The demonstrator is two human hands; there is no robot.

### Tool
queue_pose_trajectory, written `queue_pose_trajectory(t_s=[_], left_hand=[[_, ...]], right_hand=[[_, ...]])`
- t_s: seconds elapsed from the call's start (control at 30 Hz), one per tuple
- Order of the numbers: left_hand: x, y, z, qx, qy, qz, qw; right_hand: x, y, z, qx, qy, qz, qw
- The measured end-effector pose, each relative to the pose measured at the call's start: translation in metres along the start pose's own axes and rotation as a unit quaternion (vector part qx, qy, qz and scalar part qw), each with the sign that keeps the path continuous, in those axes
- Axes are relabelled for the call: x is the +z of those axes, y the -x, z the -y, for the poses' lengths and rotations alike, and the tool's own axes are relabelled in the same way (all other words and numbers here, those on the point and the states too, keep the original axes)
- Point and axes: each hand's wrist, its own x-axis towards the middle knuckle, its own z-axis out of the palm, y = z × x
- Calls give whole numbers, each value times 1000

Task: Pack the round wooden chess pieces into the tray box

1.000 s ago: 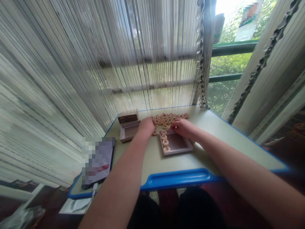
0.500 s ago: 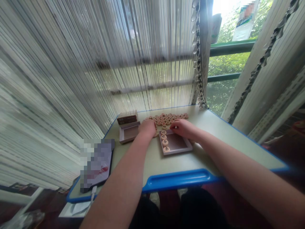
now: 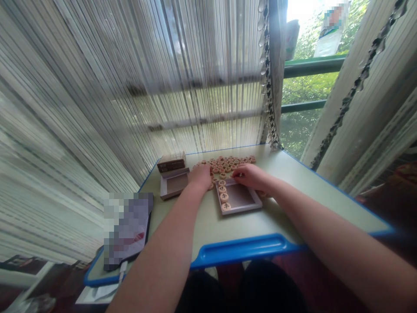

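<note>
A shallow open box [image 3: 243, 210] stands on the table in front of me, with several Chinese chess pieces [image 3: 223, 197] in a column along its left side. Just past its far rim lies one more Chinese chess piece [image 3: 222, 175]. My right hand [image 3: 250, 176] hovers over the far edge of the box, thumb and fingers curled together; whatever they hold is hidden. To the left, my left hand [image 3: 200, 175] rests by the near edge of a spread of Chinese chess pieces [image 3: 228, 164], its fingers bent in and mostly out of sight. Some pieces lie beside each hand.
A second shallow box [image 3: 164, 187] sits left of my left hand, with a small carton [image 3: 171, 161] behind it. A tablet [image 3: 130, 232] with a cable lies at the table's left edge. A blue tray groove [image 3: 243, 248] runs along the front; string curtains [image 3: 202, 56] hang behind.
The view has shifted slightly, so the table sits a little further left and lower. Both hands keep nearly the same places, and the column of pieces in the box looks unchanged.
</note>
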Motion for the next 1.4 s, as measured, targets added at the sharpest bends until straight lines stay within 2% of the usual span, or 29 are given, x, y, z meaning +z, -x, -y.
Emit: queue_pose_trajectory(t_s=[0.1,0.2,0.37,0.5,0.6,0.7,0.8,0.9,1.17,1.4], left_hand=[[2,-1,1,6,16,-10,1000],[4,-2,3,8,23,4,1000],[5,-3,7,6,26,6,1000],[3,-2,4,9,16,-9,1000],[3,-1,-1,65,40,-27,997],[7,-2,-3,134,62,-10,989],[13,-5,-1,146,64,23,987],[15,-6,1,155,57,29,986],[6,0,-3,110,12,-25,994],[8,-2,0,86,36,-30,995]], right_hand=[[0,0,-1,-2,0,1,1000],[1,0,-2,-4,4,-2,1000],[1,-1,1,-43,8,-35,998],[3,0,3,-59,-1,-10,998],[5,-1,1,-54,2,-2,999],[8,-2,-3,-46,3,-11,999],[9,-4,-7,-62,3,-15,998],[8,-5,-7,-73,9,-18,997],[1,-2,1,-45,27,-14,999],[3,-2,-1,-36,26,-12,999]])
